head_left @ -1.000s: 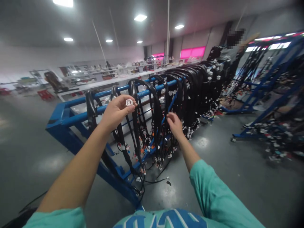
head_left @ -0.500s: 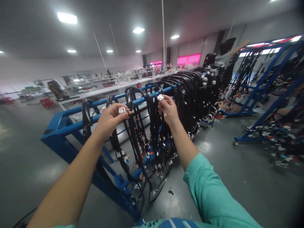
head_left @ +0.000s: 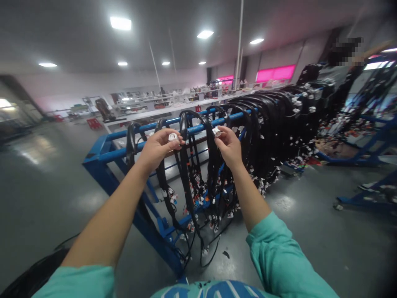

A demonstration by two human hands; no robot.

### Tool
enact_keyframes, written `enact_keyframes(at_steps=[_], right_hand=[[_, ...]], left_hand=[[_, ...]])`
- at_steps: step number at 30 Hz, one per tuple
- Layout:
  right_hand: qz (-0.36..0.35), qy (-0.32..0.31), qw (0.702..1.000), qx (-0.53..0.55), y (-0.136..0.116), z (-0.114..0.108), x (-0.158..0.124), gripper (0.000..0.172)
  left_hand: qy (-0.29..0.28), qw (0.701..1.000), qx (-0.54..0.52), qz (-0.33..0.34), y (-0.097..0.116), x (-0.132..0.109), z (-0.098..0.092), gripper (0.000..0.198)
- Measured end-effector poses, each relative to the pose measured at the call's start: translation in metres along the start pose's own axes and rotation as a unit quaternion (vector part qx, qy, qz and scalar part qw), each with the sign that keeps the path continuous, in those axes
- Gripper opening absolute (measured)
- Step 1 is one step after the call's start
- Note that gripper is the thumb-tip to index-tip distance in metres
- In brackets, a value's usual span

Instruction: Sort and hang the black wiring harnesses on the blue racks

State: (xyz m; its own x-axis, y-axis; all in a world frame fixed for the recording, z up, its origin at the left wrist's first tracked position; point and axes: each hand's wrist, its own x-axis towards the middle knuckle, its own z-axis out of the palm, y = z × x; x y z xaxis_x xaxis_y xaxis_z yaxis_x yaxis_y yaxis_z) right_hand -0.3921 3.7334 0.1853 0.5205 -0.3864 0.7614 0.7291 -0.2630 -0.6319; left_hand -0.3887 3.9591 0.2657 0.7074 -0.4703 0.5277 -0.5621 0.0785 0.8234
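Between the thumb and fingers of my left hand [head_left: 159, 148] is a small white plastic connector [head_left: 173, 137], its hollow side facing me. My right hand [head_left: 228, 145] pinches a second white connector [head_left: 216, 131] in its fingertips. The two hands are apart, held up in front of a blue rack [head_left: 107, 154]. Black wire harnesses [head_left: 185, 165] hang over the rack's bars just behind my fingers, with white and orange connectors at their lower ends. Whether a wire runs from either held connector is hidden by my fingers.
Thickly bunched harnesses [head_left: 273, 124] fill the far end of the rack. Another blue rack [head_left: 366, 153] on wheels stands at right, with a person beside the harnesses there, partly in view. Long white worktables [head_left: 149, 114] run behind. A dark scrap [head_left: 226, 254] lies on the floor.
My view has swung left, so the rack and hands appear further right. My hands have come slightly closer together, and both connectors are tilted differently. Both stay held.
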Motion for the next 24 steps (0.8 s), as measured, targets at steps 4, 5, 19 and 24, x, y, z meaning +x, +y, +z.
enact_keyframes(at_steps=[4, 5, 19, 24], right_hand=[[0.000, 0.031, 0.996, -0.081, 0.004, 0.009, -0.032, 0.035], [0.002, 0.029, 0.995, -0.090, 0.004, 0.013, -0.039, 0.035], [-0.061, -0.047, 0.987, -0.140, -0.003, 0.110, -0.076, 0.033], [0.002, 0.067, 0.983, -0.171, -0.010, 0.139, -0.101, 0.039]], left_hand=[[-0.006, 1.000, 0.016, 0.008, -0.006, 0.000, -0.004, 0.029], [-0.011, 0.999, 0.037, 0.010, -0.007, -0.001, -0.004, 0.028], [-0.085, 0.883, 0.397, 0.236, -0.030, -0.105, -0.022, 0.043], [-0.200, 0.914, 0.316, 0.159, -0.042, -0.219, -0.100, 0.044]])
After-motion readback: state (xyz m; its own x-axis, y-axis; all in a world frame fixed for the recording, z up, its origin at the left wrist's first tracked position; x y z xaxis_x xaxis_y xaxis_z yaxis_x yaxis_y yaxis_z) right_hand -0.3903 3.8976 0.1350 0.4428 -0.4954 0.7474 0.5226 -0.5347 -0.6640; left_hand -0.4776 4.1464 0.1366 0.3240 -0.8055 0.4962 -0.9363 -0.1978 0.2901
